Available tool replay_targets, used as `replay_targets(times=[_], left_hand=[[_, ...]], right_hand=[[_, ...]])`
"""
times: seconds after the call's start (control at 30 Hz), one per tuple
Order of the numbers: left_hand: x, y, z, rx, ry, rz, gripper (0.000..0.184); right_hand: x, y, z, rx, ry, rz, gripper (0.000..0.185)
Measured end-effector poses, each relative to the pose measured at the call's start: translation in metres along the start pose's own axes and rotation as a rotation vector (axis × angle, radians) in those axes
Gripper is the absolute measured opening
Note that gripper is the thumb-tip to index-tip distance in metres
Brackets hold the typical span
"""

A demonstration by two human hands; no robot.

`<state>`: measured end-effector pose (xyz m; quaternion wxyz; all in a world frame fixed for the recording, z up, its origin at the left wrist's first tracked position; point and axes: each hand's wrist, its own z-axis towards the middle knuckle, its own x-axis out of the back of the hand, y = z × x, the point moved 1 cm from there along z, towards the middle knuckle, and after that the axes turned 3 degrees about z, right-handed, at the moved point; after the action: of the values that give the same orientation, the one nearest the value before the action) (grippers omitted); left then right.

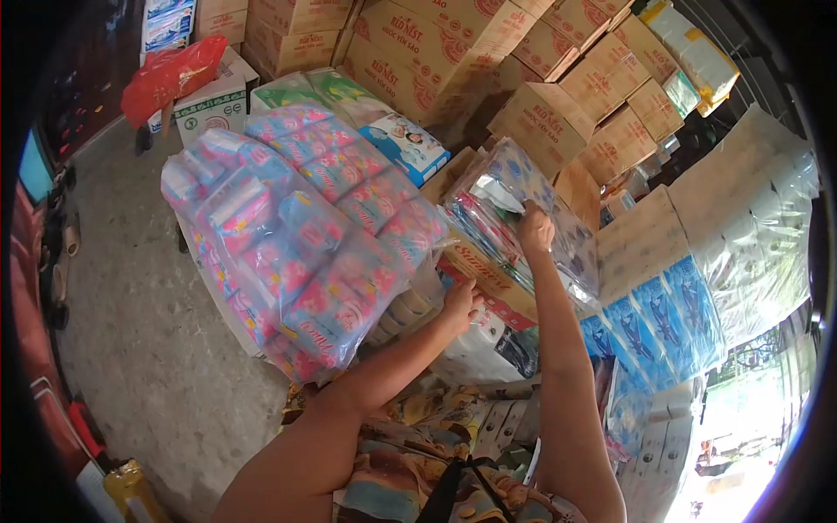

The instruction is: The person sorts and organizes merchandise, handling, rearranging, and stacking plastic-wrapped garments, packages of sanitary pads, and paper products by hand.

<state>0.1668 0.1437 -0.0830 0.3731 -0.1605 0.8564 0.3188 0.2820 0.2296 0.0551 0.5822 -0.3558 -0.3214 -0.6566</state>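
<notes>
Silvery plastic pinched in right hand.

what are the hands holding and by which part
The right hand pinches a shiny plastic packet by its edge; whether the left hand grips the orange box cannot be told.

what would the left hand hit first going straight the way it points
Probably the orange and red carton just ahead of the left hand; depth is unclear, so they may already touch.
</notes>
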Motion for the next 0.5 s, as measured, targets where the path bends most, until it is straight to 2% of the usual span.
replay_targets(times=[0.23,0.37,0.43,0.5], left_hand=[[0.007,-0.002,0.005,0.003,-0.032,-0.005,0.033],[0.008,-0.001,0.002,0.005,-0.024,-0.006,0.033],[0.006,0.003,-0.009,-0.008,0.013,-0.037,0.018],[0.009,-0.002,0.000,0.011,0.013,-0.019,0.021]], right_hand=[[-0.002,0.005,0.002,-0.105,-0.026,0.048,0.020],[-0.009,0.000,-0.007,-0.038,-0.097,0.100,0.026],[-0.008,-0.006,-0.012,0.017,-0.054,0.034,0.039],[-0.009,-0.009,-0.014,0.011,-0.081,-0.031,0.040]])
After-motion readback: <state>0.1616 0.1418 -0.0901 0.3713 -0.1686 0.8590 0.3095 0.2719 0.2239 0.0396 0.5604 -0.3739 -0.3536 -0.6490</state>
